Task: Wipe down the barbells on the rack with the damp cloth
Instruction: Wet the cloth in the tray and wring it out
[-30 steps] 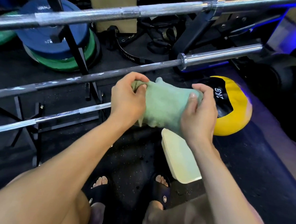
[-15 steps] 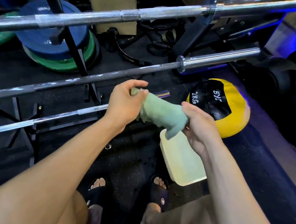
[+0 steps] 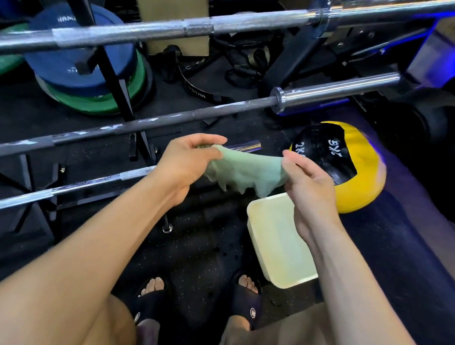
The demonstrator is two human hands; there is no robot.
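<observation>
At frame centre, my left hand [image 3: 185, 165] and right hand [image 3: 307, 186] each pinch the cloth [image 3: 244, 171]; I should fold it flat before wiping the bars [image 3: 153, 121].

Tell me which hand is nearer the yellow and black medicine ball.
Right. The right hand pinches the green cloth directly beside the medicine ball, overlapping its lower left edge in the view. The left hand grips the cloth's other end, farther left.

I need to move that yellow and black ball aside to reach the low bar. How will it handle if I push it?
The ball is round and sits free on the floor, so a push will probably roll it. Its 2KG marks suggest noticeable weight. The skin looks smooth, perhaps slippery in damp hands.
</observation>
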